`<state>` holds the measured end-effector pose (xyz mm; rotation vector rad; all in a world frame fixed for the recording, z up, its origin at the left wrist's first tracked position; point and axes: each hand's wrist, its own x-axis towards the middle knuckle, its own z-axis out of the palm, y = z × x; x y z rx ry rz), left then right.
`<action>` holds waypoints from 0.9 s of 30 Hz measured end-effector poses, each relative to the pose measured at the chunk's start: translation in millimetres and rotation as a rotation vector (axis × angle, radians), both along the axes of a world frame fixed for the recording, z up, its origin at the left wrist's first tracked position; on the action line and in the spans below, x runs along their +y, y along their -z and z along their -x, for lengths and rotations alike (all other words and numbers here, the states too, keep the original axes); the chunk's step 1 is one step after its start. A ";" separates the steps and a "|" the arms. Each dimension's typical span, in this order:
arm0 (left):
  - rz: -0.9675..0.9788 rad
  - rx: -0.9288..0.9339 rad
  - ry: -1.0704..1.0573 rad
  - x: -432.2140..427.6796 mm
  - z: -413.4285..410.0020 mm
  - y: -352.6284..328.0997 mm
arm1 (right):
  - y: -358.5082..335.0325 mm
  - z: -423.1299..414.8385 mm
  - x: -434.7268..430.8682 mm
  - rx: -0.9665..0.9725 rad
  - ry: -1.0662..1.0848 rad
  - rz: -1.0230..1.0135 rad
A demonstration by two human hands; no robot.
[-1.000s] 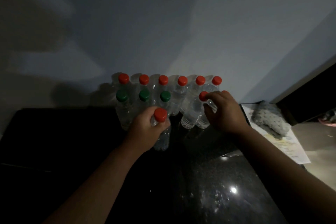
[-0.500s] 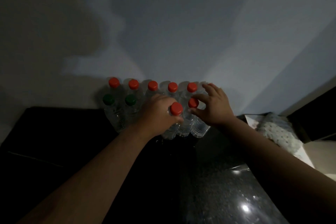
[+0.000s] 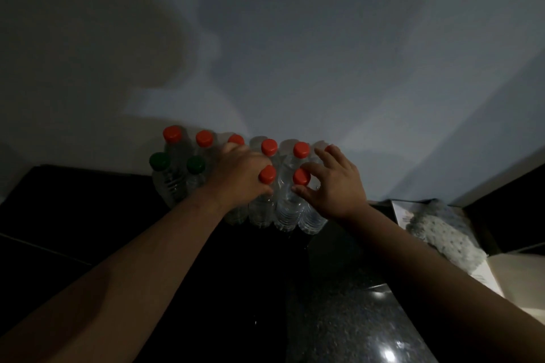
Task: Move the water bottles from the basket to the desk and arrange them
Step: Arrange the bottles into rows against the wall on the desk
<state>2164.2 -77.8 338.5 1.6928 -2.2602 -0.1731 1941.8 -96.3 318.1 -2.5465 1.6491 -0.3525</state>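
Bottles point(image 3: 177, 183) stand upright in a tight cluster at the far edge of the dark speckled surface point(image 3: 339, 318), against the grey wall point(image 3: 324, 53). Two rows. Back row is all red caps; its caps at the middle and at the right end are partly hidden by fingers. Front row starts at the left with two green caps point(image 3: 159, 161), then a bottle hidden under the hand, then two red caps side by side.

Left hand point(image 3: 241, 177) is clamped on the held bottle point(image 3: 261, 212), fingers curled round its neck and shoulder, red cap point(image 3: 267, 174) poking out beside the thumb. This bottle stands in the front row, base on the surface, touching its neighbours.

Right hand point(image 3: 336, 186) pinches the end bottle point(image 3: 286, 216) at its red top point(image 3: 301, 176): forefinger on the upper right of the cap, thumb just under it, other fingers spread toward the back row. The end bottle is just right of the held bottle, sides touching.

At the right edge of the surface lies a sheet of paper point(image 3: 398, 212), with a pale knobbly cloth point(image 3: 442, 233) on it. Lighting is dim and the labels are unreadable.
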 end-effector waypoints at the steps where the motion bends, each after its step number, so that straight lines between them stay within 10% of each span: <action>1: -0.001 -0.014 -0.001 -0.7 -0.1 2.4 | 0.5 0.0 0.1 0.005 0.002 -0.002; 22: -0.019 -0.058 0.039 7.4 -3.6 -11.5 | -9.4 -2.4 2.6 0.038 0.003 -0.066; 27: 0.425 0.490 -0.405 73.1 -18.1 18.1 | -13.0 -8.4 5.0 0.040 -0.065 0.028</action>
